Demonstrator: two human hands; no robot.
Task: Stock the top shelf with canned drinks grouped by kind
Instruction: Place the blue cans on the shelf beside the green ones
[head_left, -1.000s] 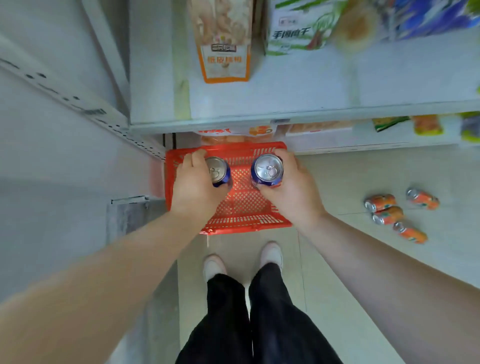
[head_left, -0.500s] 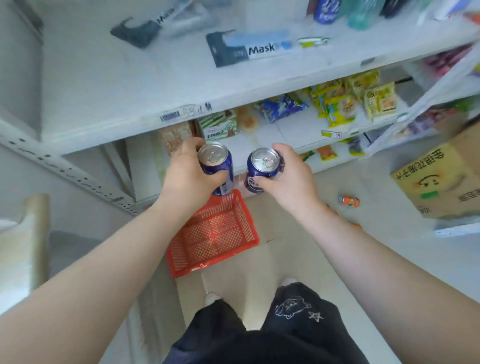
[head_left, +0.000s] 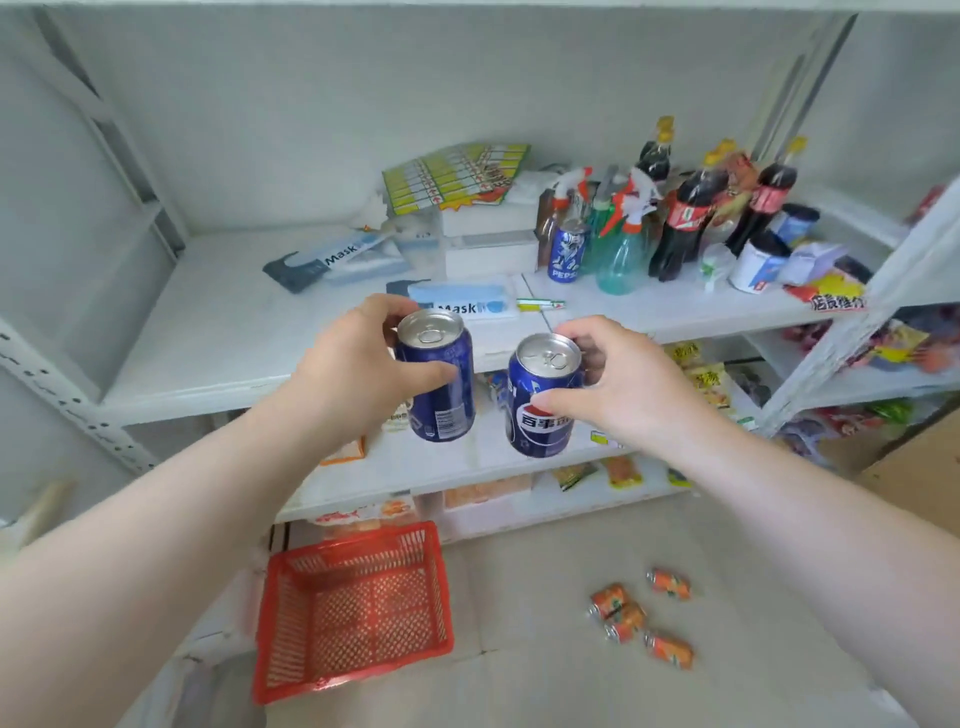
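Basket (head_left: 353, 603), one, red, sits on the floor (head_left: 524, 582) below the left hand (head_left: 358, 374), which grips one blue can (head_left: 441, 384) before the top shelf (head_left: 218, 332). The right hand (head_left: 623, 384) grips a second blue can (head_left: 540, 410); beyond it one Pepsi can (head_left: 567, 254) stands shelved, four orange cans (head_left: 626, 621) lie below.

The white top shelf (head_left: 218, 332) carries two mask packs (head_left: 462, 305), one upright blue can (head_left: 567, 254), spray bottles (head_left: 621, 260) and cola bottles (head_left: 685, 218). On the floor (head_left: 545, 675) stand a red basket (head_left: 358, 608) and, well apart, four orange cans (head_left: 623, 621) lying on their sides.
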